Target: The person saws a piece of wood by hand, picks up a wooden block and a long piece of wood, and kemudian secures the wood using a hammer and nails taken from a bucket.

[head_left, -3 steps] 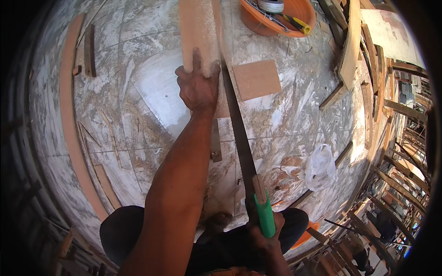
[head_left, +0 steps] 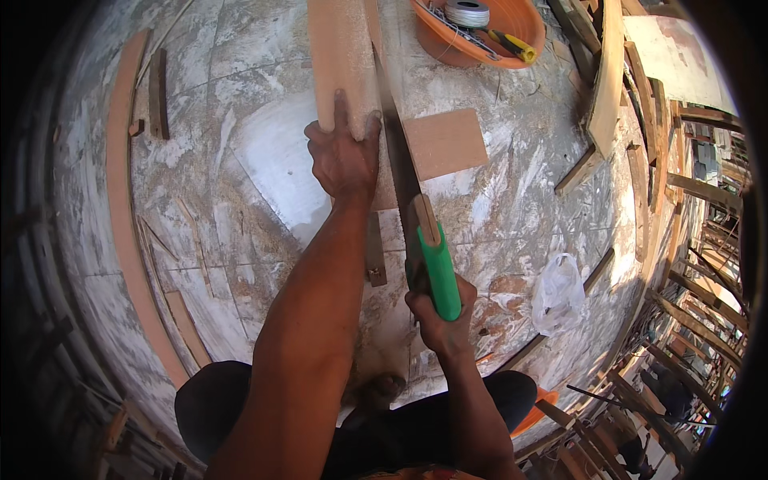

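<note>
A long reddish-brown wooden board (head_left: pixel 340 48) runs away from me at the top middle. My left hand (head_left: pixel 346 156) presses down on its near part, fingers spread, one stretched forward along the top. My right hand (head_left: pixel 442 312) is wrapped round the green handle of a handsaw (head_left: pixel 402 156). The saw's dark blade slants up and left along the board's right edge, close beside my left hand. Pale sawdust lies on the board. A rectangular offcut (head_left: pixel 446 144) of similar wood lies right of the blade. Below my left wrist, a short dark wood strip (head_left: pixel 375 250) shows.
An orange basin (head_left: pixel 456 56) at the top holds a wire spool (head_left: pixel 467 13) and a yellow-handled tool (head_left: pixel 512 46). A crumpled clear plastic bag (head_left: pixel 558 294) lies at right. A long plank (head_left: pixel 120 176) runs down the left; timber pieces (head_left: pixel 608 88) lean at far right.
My right hand has pushed the saw forward, away from me, so its handle sits higher and the blade reaches farther along the board. My left hand stays in place on the board.
</note>
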### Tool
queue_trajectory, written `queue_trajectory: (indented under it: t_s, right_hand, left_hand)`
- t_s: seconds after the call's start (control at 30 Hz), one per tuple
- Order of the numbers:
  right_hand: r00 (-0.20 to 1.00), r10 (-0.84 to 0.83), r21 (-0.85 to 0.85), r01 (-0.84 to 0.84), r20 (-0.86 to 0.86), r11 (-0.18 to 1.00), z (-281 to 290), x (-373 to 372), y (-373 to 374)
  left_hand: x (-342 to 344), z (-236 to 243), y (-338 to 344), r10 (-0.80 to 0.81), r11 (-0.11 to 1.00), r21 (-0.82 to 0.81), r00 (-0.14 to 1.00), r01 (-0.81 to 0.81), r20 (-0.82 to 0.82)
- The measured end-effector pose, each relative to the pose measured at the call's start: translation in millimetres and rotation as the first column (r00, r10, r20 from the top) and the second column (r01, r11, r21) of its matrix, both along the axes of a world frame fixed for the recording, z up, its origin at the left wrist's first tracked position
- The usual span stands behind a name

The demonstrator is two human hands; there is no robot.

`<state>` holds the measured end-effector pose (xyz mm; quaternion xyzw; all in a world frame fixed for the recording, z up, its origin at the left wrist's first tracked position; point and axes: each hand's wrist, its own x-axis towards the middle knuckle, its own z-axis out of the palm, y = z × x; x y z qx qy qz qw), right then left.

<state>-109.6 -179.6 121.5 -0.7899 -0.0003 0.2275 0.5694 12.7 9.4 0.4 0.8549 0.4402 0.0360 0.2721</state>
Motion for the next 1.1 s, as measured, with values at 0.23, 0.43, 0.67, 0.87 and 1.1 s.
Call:
queue_trajectory:
  t_s: [0.23, 0.43, 0.67, 0.87, 1.1]
  right_hand:
    - [0.998, 0.042, -0.129, -0.047, -0.040, 0.991, 79, -110, -73]
    - [0.991, -0.081, 0.025, 0.084, -0.108, 0.996, -12, -9, -13]
    - [0.999, -0.009, -0.209, -0.001, -0.049, 0.978, 79, -100, -60]
    - [0.972, -0.150, 0.082, 0.166, -0.181, 0.983, -11, -5, -6]
    - [1.000, 0.020, -0.143, -0.023, -0.025, 0.989, 67, -106, -66]
  left_hand:
    - [-7, -3, -7, 0.019, 1.000, -0.024, 1.000, -0.019, -0.008]
    - [-3, -4, -10, 0.011, 0.999, -0.040, 1.000, -0.012, -0.005]
    - [-7, -2, -8, 0.023, 1.000, -0.011, 1.000, -0.023, 0.013]
    - [-5, -7, -13, 0.024, 1.000, -0.004, 0.999, -0.024, -0.028]
    - [-5, 0, -8, 0.025, 1.000, -0.008, 1.000, -0.025, -0.001]
